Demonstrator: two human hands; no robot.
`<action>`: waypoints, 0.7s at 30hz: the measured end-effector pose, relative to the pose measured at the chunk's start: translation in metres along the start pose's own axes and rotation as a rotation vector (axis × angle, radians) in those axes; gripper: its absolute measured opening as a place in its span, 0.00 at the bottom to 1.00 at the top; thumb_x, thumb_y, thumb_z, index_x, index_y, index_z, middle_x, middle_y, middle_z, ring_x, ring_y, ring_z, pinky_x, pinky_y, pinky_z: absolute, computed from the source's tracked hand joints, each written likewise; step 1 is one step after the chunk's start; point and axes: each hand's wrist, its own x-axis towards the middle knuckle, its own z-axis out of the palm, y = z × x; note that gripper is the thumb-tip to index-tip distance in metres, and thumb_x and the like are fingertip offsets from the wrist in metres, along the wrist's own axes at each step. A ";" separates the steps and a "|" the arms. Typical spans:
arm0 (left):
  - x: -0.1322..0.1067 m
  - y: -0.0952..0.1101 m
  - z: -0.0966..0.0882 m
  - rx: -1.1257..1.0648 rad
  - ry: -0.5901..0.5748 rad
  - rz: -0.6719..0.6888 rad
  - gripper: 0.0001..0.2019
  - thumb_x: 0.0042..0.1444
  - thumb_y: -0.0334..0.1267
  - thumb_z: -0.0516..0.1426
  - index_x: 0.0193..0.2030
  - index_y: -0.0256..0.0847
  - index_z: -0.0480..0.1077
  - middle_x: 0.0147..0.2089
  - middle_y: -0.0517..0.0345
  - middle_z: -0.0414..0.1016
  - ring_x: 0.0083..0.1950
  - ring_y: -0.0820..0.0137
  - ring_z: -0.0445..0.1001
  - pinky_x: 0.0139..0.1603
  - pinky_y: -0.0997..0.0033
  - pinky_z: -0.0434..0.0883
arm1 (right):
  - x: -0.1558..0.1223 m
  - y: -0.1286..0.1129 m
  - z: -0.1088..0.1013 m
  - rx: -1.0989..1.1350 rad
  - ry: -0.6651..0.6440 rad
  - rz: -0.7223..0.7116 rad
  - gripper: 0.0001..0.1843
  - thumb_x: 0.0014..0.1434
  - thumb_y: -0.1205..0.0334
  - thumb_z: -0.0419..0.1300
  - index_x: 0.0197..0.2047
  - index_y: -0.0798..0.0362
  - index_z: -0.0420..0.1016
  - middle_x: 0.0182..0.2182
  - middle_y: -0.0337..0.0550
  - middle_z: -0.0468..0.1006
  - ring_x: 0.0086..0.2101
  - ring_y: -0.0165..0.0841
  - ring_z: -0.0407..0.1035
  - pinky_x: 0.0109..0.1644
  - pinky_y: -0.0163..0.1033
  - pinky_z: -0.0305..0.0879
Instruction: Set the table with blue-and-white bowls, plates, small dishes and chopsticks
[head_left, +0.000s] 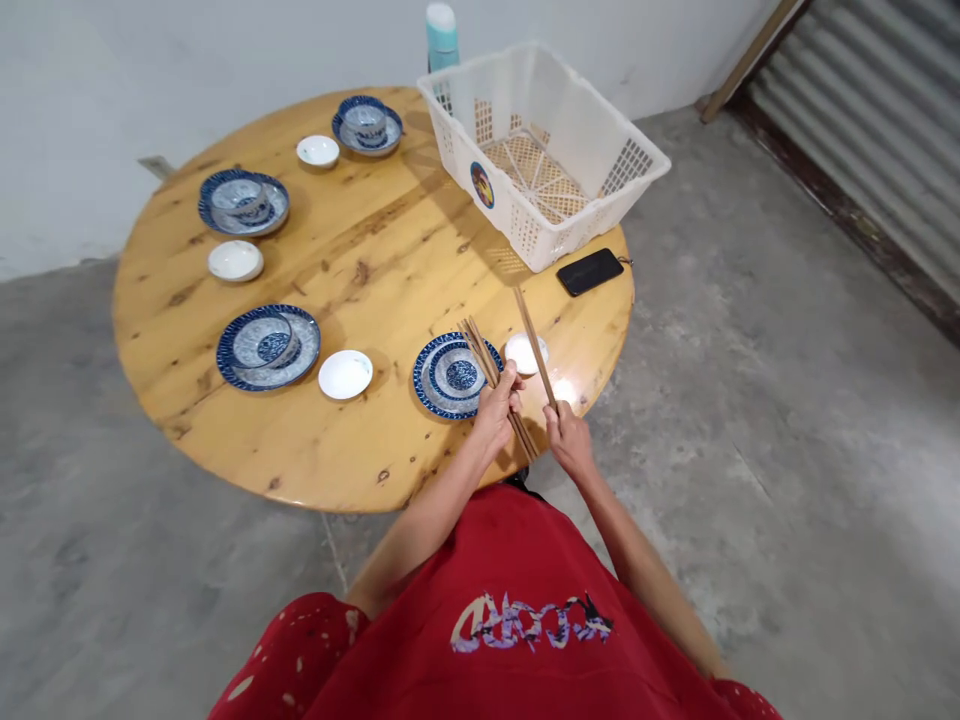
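My left hand [496, 407] is closed around a bundle of several brown chopsticks [480, 352], whose tips slant up over a blue patterned plate with a bowl on it [452, 377] at the near edge of the round wooden table [390, 250]. My right hand [568, 437] is closed on a separate pair of chopsticks [532, 338] that points up and away, crossing a small white saucer [517, 350] beside the plate. Both hands hover at the table's near right rim.
Three more blue plate-and-bowl settings [268, 346] [243, 200] [367, 125] lie around the table, each with a small white saucer [345, 374] nearby. A white plastic basket [540, 150] stands at the far right with a black phone [590, 271] beside it. A teal bottle [441, 35] stands behind.
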 end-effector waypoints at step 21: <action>-0.015 0.010 -0.014 0.262 -0.103 0.067 0.24 0.47 0.60 0.65 0.23 0.38 0.69 0.24 0.60 0.70 0.24 0.77 0.63 0.24 0.75 0.57 | -0.034 -0.035 -0.009 0.154 0.010 -0.296 0.17 0.67 0.53 0.52 0.52 0.56 0.68 0.46 0.55 0.76 0.48 0.42 0.71 0.50 0.43 0.68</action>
